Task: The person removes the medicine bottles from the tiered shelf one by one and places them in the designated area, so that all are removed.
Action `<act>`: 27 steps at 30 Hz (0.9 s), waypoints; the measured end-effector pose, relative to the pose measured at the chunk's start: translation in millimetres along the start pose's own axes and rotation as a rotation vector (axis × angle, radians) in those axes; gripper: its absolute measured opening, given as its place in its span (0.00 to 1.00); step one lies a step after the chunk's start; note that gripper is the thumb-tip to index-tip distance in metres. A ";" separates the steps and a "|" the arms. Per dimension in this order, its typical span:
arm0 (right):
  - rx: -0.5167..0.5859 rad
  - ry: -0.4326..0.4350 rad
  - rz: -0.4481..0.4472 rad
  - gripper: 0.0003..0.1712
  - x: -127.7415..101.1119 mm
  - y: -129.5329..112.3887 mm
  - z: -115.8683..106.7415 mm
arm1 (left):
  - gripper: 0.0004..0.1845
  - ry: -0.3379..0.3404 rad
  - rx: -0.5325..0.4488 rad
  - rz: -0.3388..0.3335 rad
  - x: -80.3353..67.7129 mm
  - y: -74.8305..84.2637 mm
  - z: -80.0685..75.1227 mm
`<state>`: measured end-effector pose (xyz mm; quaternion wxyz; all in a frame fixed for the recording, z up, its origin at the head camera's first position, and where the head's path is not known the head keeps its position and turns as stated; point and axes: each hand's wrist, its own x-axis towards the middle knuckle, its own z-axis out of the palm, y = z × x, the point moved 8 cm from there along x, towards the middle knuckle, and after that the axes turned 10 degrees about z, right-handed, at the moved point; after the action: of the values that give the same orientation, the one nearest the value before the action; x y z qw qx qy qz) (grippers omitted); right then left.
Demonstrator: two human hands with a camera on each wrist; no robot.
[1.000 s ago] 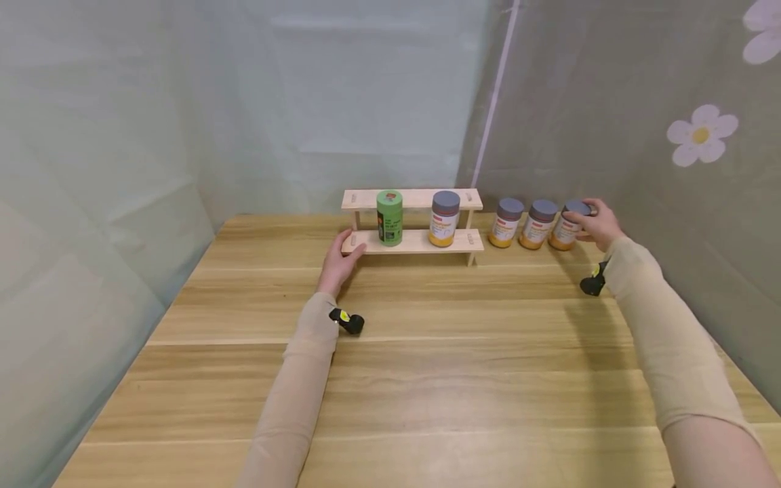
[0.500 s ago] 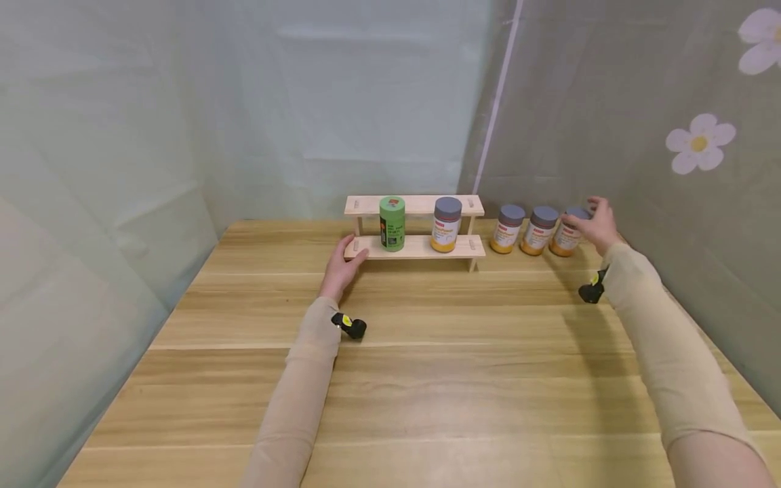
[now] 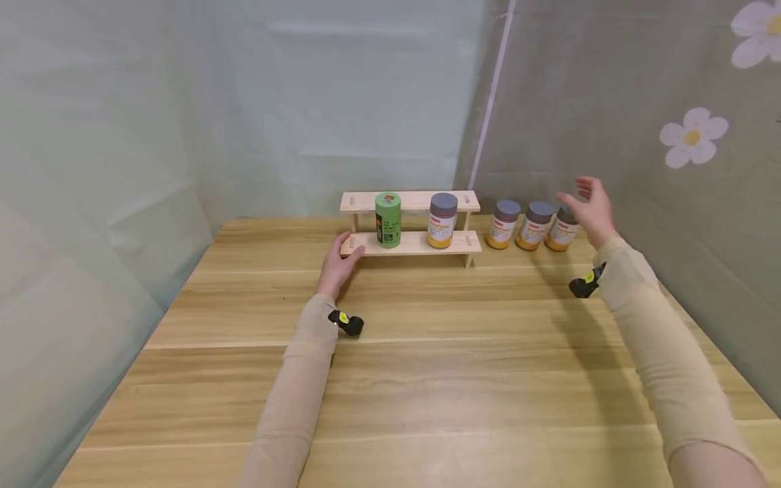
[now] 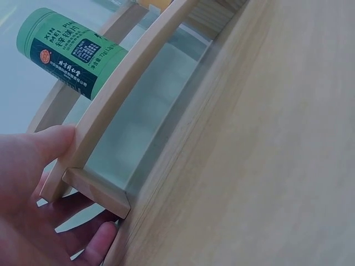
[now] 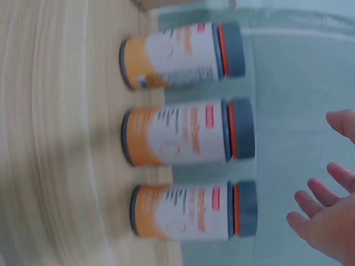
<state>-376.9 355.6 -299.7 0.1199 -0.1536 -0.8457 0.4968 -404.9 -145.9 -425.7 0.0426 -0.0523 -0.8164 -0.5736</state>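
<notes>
A small two-tier wooden rack (image 3: 412,242) stands at the table's far edge. On its lower shelf are a green canister (image 3: 388,219) (image 4: 65,51) and a grey-lidded orange jar (image 3: 442,220). My left hand (image 3: 339,263) (image 4: 39,205) holds the rack's left end, thumb on the lower board. Three more grey-lidded orange jars (image 3: 529,225) (image 5: 186,133) stand in a row right of the rack. My right hand (image 3: 587,205) (image 5: 324,213) hovers open just above the rightmost jar (image 3: 563,227), touching nothing.
The wooden table (image 3: 427,366) runs wide towards me. Pale fabric walls close in behind and on both sides; the right one (image 3: 671,135) with flower prints stands close behind the jars. Small black wrist cameras (image 3: 348,322) sit on both sleeves.
My right hand has let go of the rightmost jar and lifted up off it, fingers spreading. The left hand has kept its hold on the rack.
</notes>
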 end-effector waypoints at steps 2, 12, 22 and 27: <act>0.016 -0.009 -0.014 0.42 -1.5 -4.7 5.7 | 0.35 -0.002 -0.003 -0.003 -0.4 -0.2 -0.1; 0.109 -0.115 0.002 0.40 -11.6 -12.2 30.1 | 0.35 -0.005 0.007 -0.002 -0.2 0.5 -1.2; 0.145 -0.163 -0.034 0.39 -17.1 -16.8 48.6 | 0.35 -0.001 0.011 -0.004 -0.1 1.8 -1.4; 0.143 -0.195 -0.063 0.40 -20.5 -19.0 57.2 | 0.35 0.003 0.010 0.004 -0.7 3.4 -1.0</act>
<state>-381.0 293.1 -311.4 0.0632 -0.0688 -0.8202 0.5644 -403.7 -145.8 -422.3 0.0450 -0.0528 -0.8189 -0.5697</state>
